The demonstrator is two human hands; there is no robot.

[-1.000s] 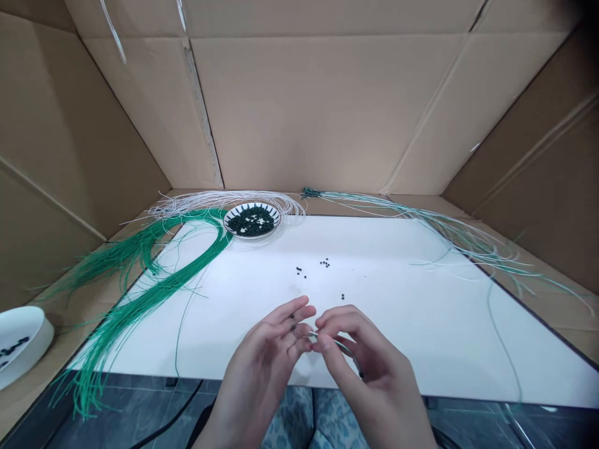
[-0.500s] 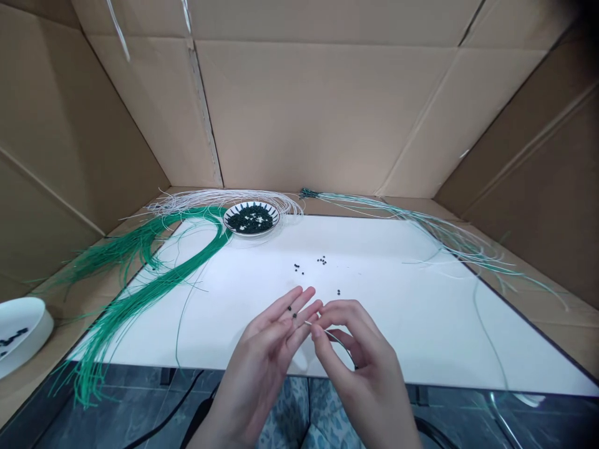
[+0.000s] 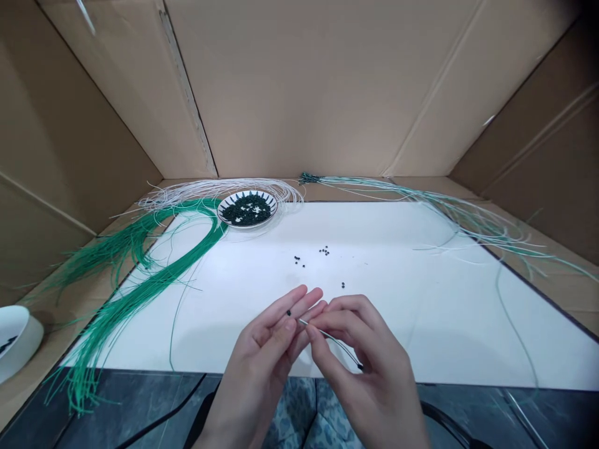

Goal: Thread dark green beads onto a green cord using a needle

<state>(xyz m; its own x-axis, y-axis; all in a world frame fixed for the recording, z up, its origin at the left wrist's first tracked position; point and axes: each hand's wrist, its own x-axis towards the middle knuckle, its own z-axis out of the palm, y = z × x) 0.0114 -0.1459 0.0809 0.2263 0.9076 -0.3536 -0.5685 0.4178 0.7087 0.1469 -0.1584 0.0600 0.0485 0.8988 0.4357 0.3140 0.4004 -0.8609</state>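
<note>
Palm up, my left hand [image 3: 271,349] has its fingers stretched out, with a small black bead [image 3: 289,312] resting on them. Its thumb touches the fingers beside a thin pale cord [image 3: 334,340]. Between thumb and fingertips my right hand [image 3: 365,355] pinches that cord, whose tip points left at my left fingers. A black piece [image 3: 360,367] sits at the cord's other end, under my right palm. Beyond my hands, small groups of black beads [image 3: 324,251] lie on the white board [image 3: 374,231].
A patterned dish [image 3: 248,209] of black beads stands at the back. Green cords [image 3: 163,280] and white cords [image 3: 187,190] lie left of it, a tied pale-green bundle [image 3: 421,193] at right. A white bowl [image 3: 30,343] is far left. Cardboard walls surround the board.
The view has shifted slightly. My left thumb has moved in toward the cord tip, and only one of the two beads on my left fingers still shows. The black piece under my right palm shows more.
</note>
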